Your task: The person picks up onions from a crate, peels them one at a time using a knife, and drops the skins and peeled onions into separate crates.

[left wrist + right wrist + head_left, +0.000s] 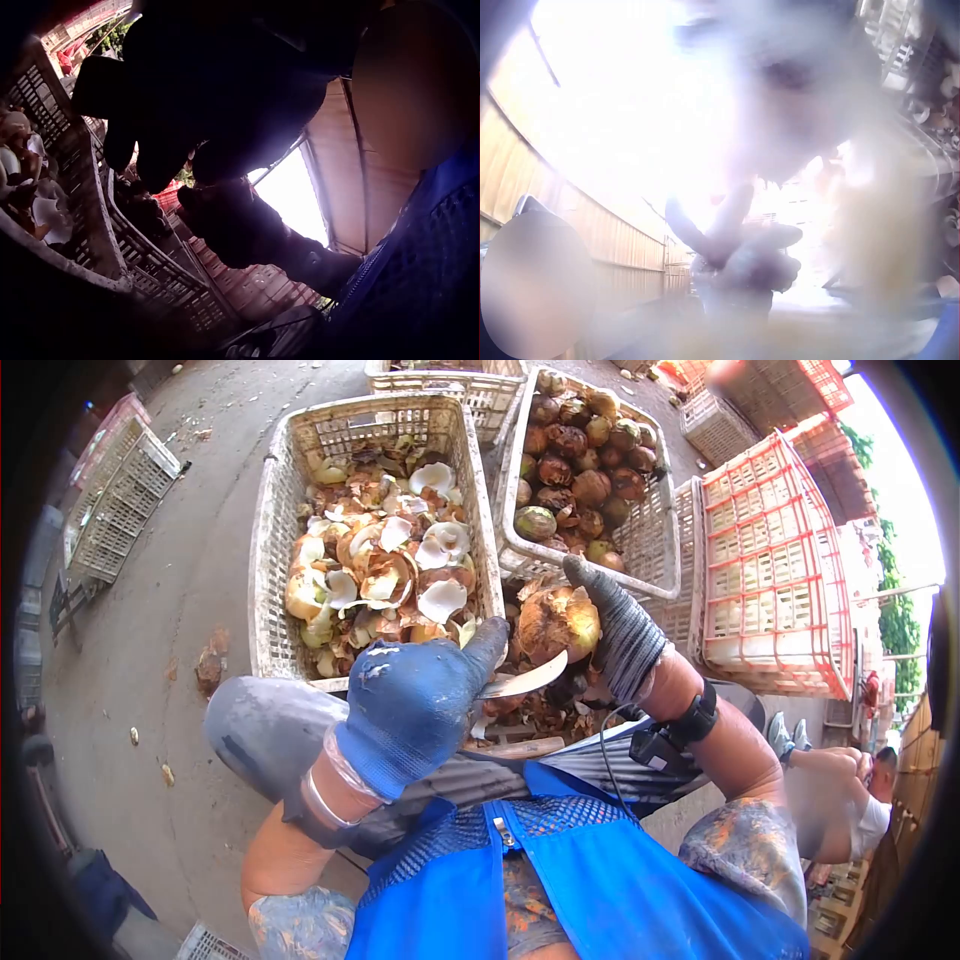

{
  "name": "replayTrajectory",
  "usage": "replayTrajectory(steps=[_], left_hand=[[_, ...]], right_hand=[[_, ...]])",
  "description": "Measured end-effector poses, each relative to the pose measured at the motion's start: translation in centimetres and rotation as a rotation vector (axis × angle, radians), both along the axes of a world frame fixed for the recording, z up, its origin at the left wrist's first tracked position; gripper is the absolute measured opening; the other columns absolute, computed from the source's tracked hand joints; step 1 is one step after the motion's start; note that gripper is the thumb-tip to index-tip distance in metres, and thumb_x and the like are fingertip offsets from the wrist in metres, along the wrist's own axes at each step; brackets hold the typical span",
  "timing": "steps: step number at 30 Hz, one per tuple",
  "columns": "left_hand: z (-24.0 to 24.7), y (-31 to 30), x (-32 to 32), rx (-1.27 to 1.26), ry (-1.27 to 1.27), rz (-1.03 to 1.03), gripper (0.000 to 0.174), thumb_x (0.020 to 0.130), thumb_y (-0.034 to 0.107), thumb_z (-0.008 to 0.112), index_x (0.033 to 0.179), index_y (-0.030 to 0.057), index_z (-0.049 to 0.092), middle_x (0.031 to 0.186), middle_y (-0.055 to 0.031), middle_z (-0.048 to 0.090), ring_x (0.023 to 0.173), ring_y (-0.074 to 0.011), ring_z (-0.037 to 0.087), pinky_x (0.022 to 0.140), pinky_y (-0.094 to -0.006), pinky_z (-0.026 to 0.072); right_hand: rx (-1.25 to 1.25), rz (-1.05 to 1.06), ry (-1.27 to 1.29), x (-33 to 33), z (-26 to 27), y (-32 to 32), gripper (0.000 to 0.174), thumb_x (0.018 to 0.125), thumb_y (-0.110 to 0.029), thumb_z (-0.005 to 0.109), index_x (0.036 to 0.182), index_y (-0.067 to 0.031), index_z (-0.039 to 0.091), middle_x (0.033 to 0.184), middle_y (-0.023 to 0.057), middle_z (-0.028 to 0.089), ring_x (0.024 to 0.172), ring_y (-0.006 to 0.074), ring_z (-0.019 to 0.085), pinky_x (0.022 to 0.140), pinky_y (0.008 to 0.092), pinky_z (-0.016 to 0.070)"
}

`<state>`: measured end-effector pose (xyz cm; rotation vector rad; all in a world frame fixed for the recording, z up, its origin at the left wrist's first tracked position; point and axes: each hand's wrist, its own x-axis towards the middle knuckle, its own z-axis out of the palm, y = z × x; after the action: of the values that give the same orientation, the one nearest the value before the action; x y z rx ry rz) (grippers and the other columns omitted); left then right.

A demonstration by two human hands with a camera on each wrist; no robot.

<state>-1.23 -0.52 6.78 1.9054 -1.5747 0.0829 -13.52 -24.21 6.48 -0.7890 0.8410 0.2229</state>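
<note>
My left hand, in a blue coated glove, grips a knife whose curved blade sticks out to the right; the handle is hidden inside the fist. In front of the blade, my right hand, in a grey knitted glove, holds a partly peeled coconut with brown husk and a paler yellowish side. The thumb lies along its top right, and the other fingers are mostly out of sight. The left wrist view shows the gloved left hand only as a dark shape; glare blurs the right wrist view.
A white crate of white and brown shell pieces stands ahead on the left. Right of it, another crate holds several whole brown coconuts. Red-and-white crates are stacked at the right, near a seated person. Scraps lie between my legs.
</note>
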Motion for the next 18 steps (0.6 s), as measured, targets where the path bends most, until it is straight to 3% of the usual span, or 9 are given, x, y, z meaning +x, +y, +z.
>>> replayTrajectory(steps=[6, 8, 9, 12, 13, 15, 16, 17, 18], left_hand=[[-0.4, 0.0, -0.6, 0.139, -0.213, 0.065, 0.055, 0.079, 0.009, 0.071, 0.134, 0.0064, 0.067, 0.066, -0.0075, 0.059, 0.057, -0.0254, 0.062, 0.054, -0.0411, 0.0486], [-1.5, -0.5, -0.9, 0.129, -0.19, 0.113, 0.055, 0.08, 0.009, 0.071, 0.134, 0.0071, 0.067, 0.065, -0.0079, 0.059, 0.057, -0.0262, 0.062, 0.053, -0.0416, 0.0485], [-1.6, -0.8, -0.9, 0.112, -0.167, 0.157, 0.054, 0.08, 0.008, 0.07, 0.134, 0.0079, 0.067, 0.065, -0.0082, 0.059, 0.056, -0.0271, 0.062, 0.053, -0.0422, 0.0483], [-1.4, -0.2, -2.1, 0.118, 0.09, 0.15, 0.055, 0.081, 0.005, 0.07, 0.135, 0.0107, 0.066, 0.076, -0.0148, 0.067, 0.066, -0.0334, 0.068, 0.06, -0.044, 0.0538], [-1.4, -0.1, -2.4, 0.095, 0.239, 0.135, 0.056, 0.081, 0.004, 0.069, 0.136, 0.0114, 0.066, 0.081, -0.0169, 0.069, 0.071, -0.0353, 0.07, 0.063, -0.0444, 0.0556], [-0.9, -0.2, -3.1, 0.147, 0.281, 0.161, 0.055, 0.082, 0.002, 0.069, 0.136, 0.0121, 0.065, 0.087, -0.0189, 0.071, 0.076, -0.0364, 0.071, 0.068, -0.044, 0.0574], [-1.1, -0.2, -3.3, 0.123, 0.25, 0.168, 0.057, 0.081, 0.003, 0.069, 0.137, 0.0119, 0.065, 0.086, -0.0187, 0.07, 0.074, -0.0361, 0.071, 0.066, -0.0442, 0.0568], [-1.5, -0.3, -3.5, 0.098, 0.219, 0.173, 0.058, 0.081, 0.004, 0.07, 0.137, 0.0117, 0.065, 0.084, -0.0184, 0.07, 0.073, -0.0359, 0.07, 0.065, -0.0445, 0.0562], [-1.9, -0.3, -3.3, 0.097, 0.144, 0.153, 0.061, 0.079, 0.005, 0.072, 0.14, 0.0099, 0.063, 0.081, -0.0167, 0.069, 0.07, -0.0342, 0.069, 0.062, -0.0441, 0.055]], right_hand=[[-0.08, 0.078, 0.031, -0.6, 0.5, 1.6, 0.065, 0.087, -0.074, 0.064, 0.114, -0.015, 0.062, 0.075, 0.0135, 0.069, 0.055, 0.0274, 0.065, 0.044, 0.0336, 0.0464], [-0.143, 0.045, 0.073, -0.5, 1.6, 2.9, 0.065, 0.089, -0.071, 0.063, 0.116, -0.0125, 0.062, 0.085, 0.0148, 0.071, 0.072, 0.0272, 0.071, 0.053, 0.0331, 0.051], [-0.145, 0.049, 0.065, -0.6, 1.6, 3.0, 0.065, 0.089, -0.071, 0.063, 0.116, -0.0125, 0.062, 0.085, 0.0148, 0.071, 0.072, 0.0272, 0.071, 0.053, 0.0331, 0.051], [-0.327, 0.121, -0.343, -1.7, 1.5, 2.9, 0.061, 0.092, -0.055, 0.07, 0.123, -0.0033, 0.062, 0.097, 0.0113, 0.071, 0.093, 0.0206, 0.071, 0.072, 0.0312, 0.0577], [-0.329, 0.123, -0.348, -1.9, 1.6, 3.6, 0.061, 0.092, -0.055, 0.07, 0.123, -0.0033, 0.062, 0.097, 0.0113, 0.071, 0.093, 0.0206, 0.071, 0.072, 0.0312, 0.0577], [-1.079, 0.033, -0.443, -2.0, 2.0, 5.2, 0.062, 0.088, -0.041, 0.079, 0.13, -0.0002, 0.06, 0.101, 0.0091, 0.07, 0.091, 0.0173, 0.07, 0.075, 0.0301, 0.0591], [-1.017, 0.079, -0.375, -2.3, 2.3, 5.0, 0.068, 0.084, -0.03, 0.083, 0.137, 0.0016, 0.055, 0.106, 0.0085, 0.069, 0.092, 0.016, 0.069, 0.076, 0.0311, 0.0604], [-1.013, 0.078, -0.373, -2.5, 2.6, 4.9, 0.068, 0.084, -0.03, 0.083, 0.137, 0.0016, 0.055, 0.106, 0.0085, 0.069, 0.092, 0.016, 0.069, 0.076, 0.0311, 0.0604], [-0.817, 0.101, -0.362, -2.5, 2.8, 4.6, 0.066, 0.085, -0.032, 0.081, 0.137, 0.0007, 0.055, 0.108, 0.0091, 0.069, 0.093, 0.0171, 0.07, 0.077, 0.0313, 0.0606]])
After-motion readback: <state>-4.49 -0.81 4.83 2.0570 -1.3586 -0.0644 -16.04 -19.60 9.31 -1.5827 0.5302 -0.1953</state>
